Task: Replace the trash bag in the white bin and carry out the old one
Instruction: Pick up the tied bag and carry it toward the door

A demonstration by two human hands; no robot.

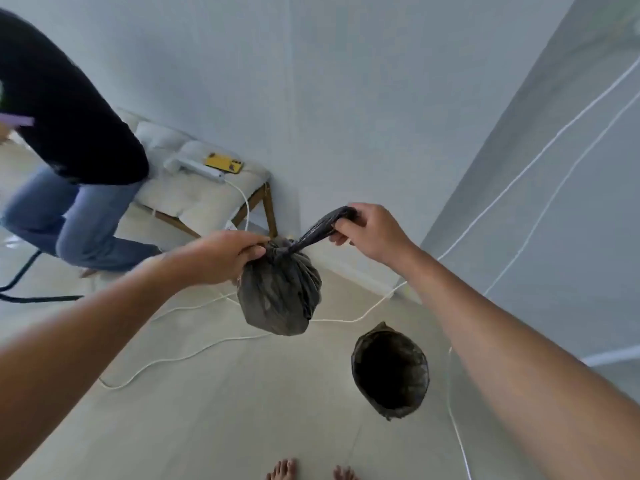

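Full trash bag [280, 299]: held up off the floor, in front of the bench, left of and farther back than the bin. Left hand [221, 258] at its neck on the left; right hand [374, 233] on the twisted tail, up and to the right. Lined bin [390, 370]: on the floor, near the right wall. Bench [204, 195]: against the back wall; phone [224, 163] and power strip [195, 169] on its cushion. Second person [69, 161]: left of the bench. Cable [180, 358]: across the floor beneath the bag.
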